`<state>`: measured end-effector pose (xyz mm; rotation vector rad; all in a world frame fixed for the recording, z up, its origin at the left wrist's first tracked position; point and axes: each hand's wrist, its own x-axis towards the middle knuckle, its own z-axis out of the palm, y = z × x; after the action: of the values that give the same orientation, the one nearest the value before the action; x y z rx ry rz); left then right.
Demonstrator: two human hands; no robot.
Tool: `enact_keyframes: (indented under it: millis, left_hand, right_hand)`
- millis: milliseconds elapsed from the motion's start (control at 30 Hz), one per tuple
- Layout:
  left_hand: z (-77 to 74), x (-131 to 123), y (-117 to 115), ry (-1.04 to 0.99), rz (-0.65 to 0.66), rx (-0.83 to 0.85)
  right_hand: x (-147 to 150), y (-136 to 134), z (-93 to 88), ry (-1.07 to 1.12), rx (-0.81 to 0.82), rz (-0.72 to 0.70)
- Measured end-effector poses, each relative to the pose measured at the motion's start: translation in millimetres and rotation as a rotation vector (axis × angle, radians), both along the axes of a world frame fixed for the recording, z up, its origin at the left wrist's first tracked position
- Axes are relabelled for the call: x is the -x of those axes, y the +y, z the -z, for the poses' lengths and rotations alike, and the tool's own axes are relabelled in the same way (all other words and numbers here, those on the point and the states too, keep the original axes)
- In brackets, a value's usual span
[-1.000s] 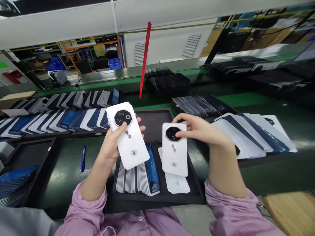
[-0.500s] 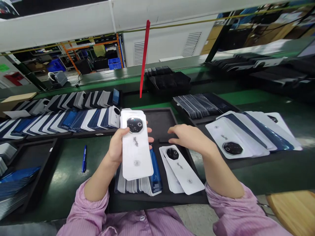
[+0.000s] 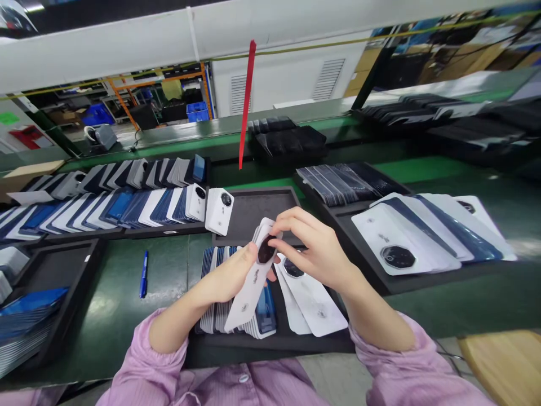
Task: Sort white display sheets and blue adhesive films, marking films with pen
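A dark green table (image 3: 116,304) stretches across the scene, with a white beam (image 3: 127,45) running above its far side. At the left, a long row of white and blue phone covers (image 3: 156,206) stands tilted on edge, and farther behind it is a row of grey and black covers (image 3: 131,173). On the right, a loose fan of covers (image 3: 406,234) lies spread out, mostly white with some blue between. A black tray (image 3: 264,206) sits in the middle, just beyond the hands, its bare floor showing. On the near side, a packed stack (image 3: 209,316) of covers stands on edge under the left hand.

The left hand (image 3: 228,279) grips a small bundle of white covers (image 3: 247,301), held tilted above the packed stack, thumb in front and fingers behind. The right hand (image 3: 310,248) is partly curled, its thumb and forefinger touching the bundle's upper right edge by the black lens patch (image 3: 265,251); whether they pinch a cover, I cannot tell. Below the right hand, two loose covers (image 3: 321,307) overlap. A few upright covers (image 3: 218,211) stand at the tray's left end. A blue pen (image 3: 143,276) lies on the table, left of the left hand.
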<state>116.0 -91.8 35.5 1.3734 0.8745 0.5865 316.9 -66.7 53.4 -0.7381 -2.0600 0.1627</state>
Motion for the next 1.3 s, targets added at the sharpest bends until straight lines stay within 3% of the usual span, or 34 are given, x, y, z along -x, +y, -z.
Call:
enact_keyframes:
  millis: [433,633,733,867,967,1100,1167,1300]
  left_hand:
    - [-18.3,1,-6,0.065,0.043,-0.261]
    - [-19.8,-1,-6,0.05,0.028,-0.262]
    - [-11.3,-3,-7,-0.014,-0.026,-0.141]
    - [-3.0,-3,-9,-0.378,-0.066,0.269]
    - [-9.0,2,-14,-0.691,0.013,0.397]
    - [-20.8,9,-23,-0.838,0.072,0.422]
    - [-23.5,10,-26,-0.846,0.077,0.409]
    - [-25.8,9,-28,-0.838,0.057,0.335]
  right_hand:
    - [-2,-4,-4.4,-0.051,-0.03,-0.05]
    - [-2,-5,-5.2,-0.097,-0.018,-0.044]
    - [-1,-5,-5.3,-0.09,-0.042,-0.018]
    - [-2,-7,-5.7,-0.074,-0.254,-0.038]
    - [-5,-11,-7.3,0.245,-0.157,-0.195]
    - [-10,-8,-13.0,0.966,0.171,-0.137]
    - [-11,-4,-16.2,1.122,0.329,-0.09]
    - [-12,3,-18.8,1.221,0.548,-0.051]
